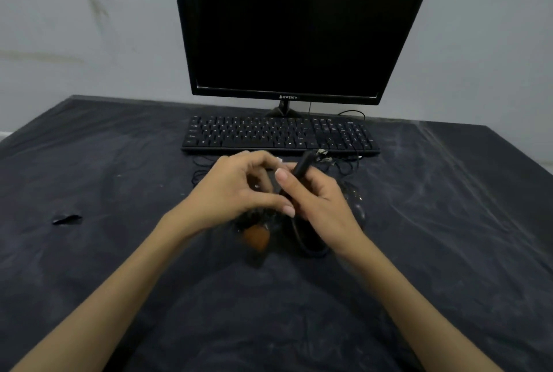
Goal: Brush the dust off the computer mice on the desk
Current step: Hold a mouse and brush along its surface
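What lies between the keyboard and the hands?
In the head view, thin black cables lie on the dark desk cover between the keyboard and the left hand and right hand.

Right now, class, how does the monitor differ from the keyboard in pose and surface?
The monitor stands upright on a stand; the keyboard lies flat on the desk. The monitor shows a blank dark screen; the keyboard shows rows of keys. Both are black.

Both hands (269, 192) grip a black mouse (302, 169) above the desk (119, 252).
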The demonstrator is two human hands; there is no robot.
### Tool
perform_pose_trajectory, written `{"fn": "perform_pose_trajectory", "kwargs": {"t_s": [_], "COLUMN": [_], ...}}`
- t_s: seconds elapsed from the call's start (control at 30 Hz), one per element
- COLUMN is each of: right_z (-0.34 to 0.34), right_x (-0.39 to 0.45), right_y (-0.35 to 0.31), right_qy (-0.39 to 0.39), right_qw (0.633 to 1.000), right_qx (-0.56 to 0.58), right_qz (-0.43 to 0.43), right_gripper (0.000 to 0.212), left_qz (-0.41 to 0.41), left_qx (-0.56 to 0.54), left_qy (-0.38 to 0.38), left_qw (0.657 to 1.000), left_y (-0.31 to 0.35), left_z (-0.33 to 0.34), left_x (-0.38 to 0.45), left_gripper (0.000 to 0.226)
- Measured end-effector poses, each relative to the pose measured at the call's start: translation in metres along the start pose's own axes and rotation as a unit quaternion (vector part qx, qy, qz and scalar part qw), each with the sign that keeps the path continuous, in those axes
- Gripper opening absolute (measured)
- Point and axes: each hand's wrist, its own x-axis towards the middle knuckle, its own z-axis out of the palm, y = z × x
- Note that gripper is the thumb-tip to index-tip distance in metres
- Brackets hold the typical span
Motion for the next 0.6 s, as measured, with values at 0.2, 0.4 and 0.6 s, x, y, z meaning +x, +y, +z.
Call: {"fn": "perform_pose_trajectory", "kwargs": {"t_s": [0.2, 0.4, 0.6], "right_z": [-0.011, -0.040, -0.035], "right_x": [0.032, 0.050, 0.047], "right_y": [-0.015, -0.010, 0.015], "right_qy": [0.073, 0.188, 0.165], "right_qw": [0.997, 0.981, 0.986], "right_qx": [0.011, 0.021, 0.001], "right_qz": [-0.001, -0.037, 0.022], "right_gripper": [0.023, 0.015, 0.021], "left_qz": [-0.050, -0.162, -0.184], "left_qx": [-0.036, 0.098, 0.281], "left_qy": [0.076, 0.140, 0.160], "left_qw": [0.995, 0.972, 0.928], "left_y": [-0.017, -0.054, -0.049], "left_z": [-0.013, 0.002, 0.043], "left_x": [0.001, -0.020, -0.026], "left_gripper": [0.066, 0.109, 0.126]}}
